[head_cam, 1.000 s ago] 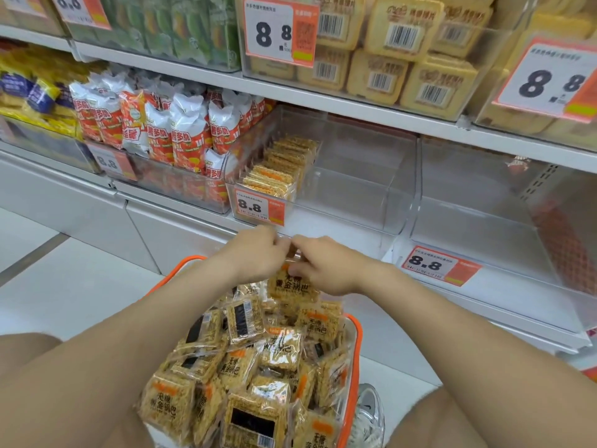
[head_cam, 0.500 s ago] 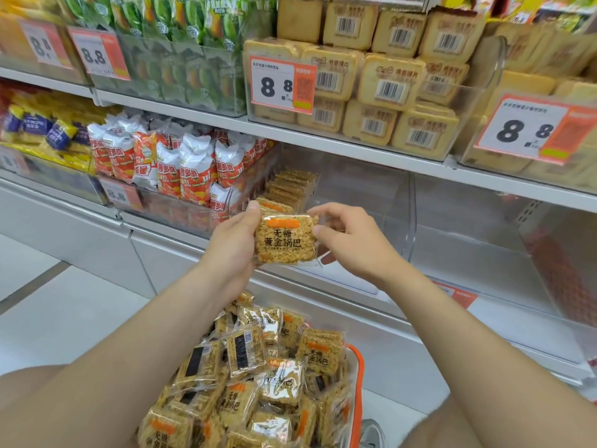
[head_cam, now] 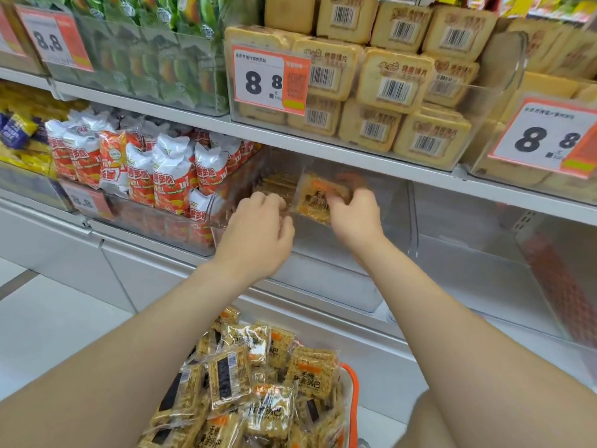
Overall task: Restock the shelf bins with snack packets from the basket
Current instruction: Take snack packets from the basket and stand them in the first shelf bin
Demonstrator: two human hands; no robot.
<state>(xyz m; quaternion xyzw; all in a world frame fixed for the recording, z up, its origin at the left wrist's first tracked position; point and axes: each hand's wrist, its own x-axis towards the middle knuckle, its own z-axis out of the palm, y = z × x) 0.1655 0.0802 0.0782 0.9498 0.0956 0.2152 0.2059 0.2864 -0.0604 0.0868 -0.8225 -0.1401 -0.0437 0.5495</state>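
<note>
Care now lies in the right hand, pinching the snack packet inside the clear bin, standing it against the packet row at nine o'clock while the loosely curled, empty left hand steadies that row.

The right hand is reaching into the clear bin on the lower shelf, with a snack packet sitting just left of its fingers. The left hand is hovering just left of that packet, in front of the row of packets standing deeper in the bin. The basket is lying below and nearer than both hands, packets piling inside it.
</note>
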